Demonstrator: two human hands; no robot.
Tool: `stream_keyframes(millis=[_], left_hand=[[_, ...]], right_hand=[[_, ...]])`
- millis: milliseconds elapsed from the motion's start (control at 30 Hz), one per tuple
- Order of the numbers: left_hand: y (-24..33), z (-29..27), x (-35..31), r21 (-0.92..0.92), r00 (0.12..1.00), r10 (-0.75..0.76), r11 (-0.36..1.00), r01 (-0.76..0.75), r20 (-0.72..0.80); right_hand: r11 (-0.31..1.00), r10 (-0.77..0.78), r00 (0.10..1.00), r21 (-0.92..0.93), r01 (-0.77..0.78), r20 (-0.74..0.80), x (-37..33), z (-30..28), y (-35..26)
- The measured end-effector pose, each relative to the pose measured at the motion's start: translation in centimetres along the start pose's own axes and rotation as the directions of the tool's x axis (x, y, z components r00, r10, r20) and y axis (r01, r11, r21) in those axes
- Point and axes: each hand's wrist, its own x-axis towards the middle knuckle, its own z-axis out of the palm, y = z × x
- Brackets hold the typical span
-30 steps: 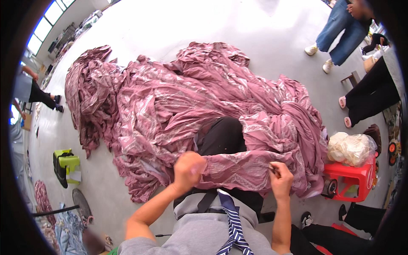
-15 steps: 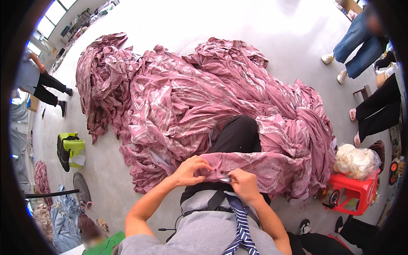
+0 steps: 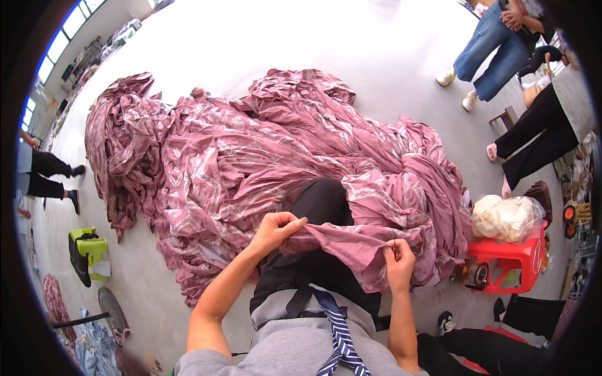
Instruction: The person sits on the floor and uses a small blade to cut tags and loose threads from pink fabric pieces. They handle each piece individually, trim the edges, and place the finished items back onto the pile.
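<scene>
A large heap of pink fabric (image 3: pixel 251 147) with white lacy patterning lies on the floor and across my lap. My left hand (image 3: pixel 276 232) is closed in a pinch on one end of a fabric edge (image 3: pixel 348 244). My right hand (image 3: pixel 400 263) pinches the same edge further right. Between the two hands the edge is stretched out above my dark trousers (image 3: pixel 320 203), with a plain pink flap hanging below it. Whether a small tool is tucked in my right hand cannot be made out.
A red plastic stool (image 3: pixel 511 257) at the right bears a clear bag of cream material (image 3: pixel 505 216). At the left stands a green stool (image 3: pixel 94 250). Several people stand around, including one in jeans (image 3: pixel 495 50). Blue cloth (image 3: pixel 94 344) lies lower left.
My hands have spread apart, the right one moving rightward, drawing the fabric edge out between them. The shiny piece seen by my right fingers earlier no longer shows. The whole view has shifted.
</scene>
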Motion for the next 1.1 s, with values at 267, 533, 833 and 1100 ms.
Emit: stream_keyframes(millis=[267, 533, 833, 1100], left_hand=[[6.7, 4.2, 1.6, 0.005, 0.946, 0.022, 1.0, -0.025, 0.323], [8.2, 3.8, 2.9, 0.274, 0.922, 0.276, 0.896, -0.349, 0.27], [5.9, 5.7, 1.3, -0.092, 0.972, 0.038, 0.994, -0.061, -0.233], [2.6, 6.3, 0.8, 0.197, 0.988, 0.148, 0.971, -0.136, -0.05]], right_hand=[[0.902, -0.428, 0.859, 0.077, 0.425, 0.281, 3.3, 2.6, -8.8], [0.975, -0.098, 0.965, 0.22, 0.043, 0.245, 3.4, 1.2, -7.3], [0.947, -0.104, 0.99, 0.315, 0.068, 0.1, 2.5, 0.7, -7.7], [0.859, -0.495, 0.86, 0.216, 0.464, 0.125, 1.2, 1.6, -7.5]])
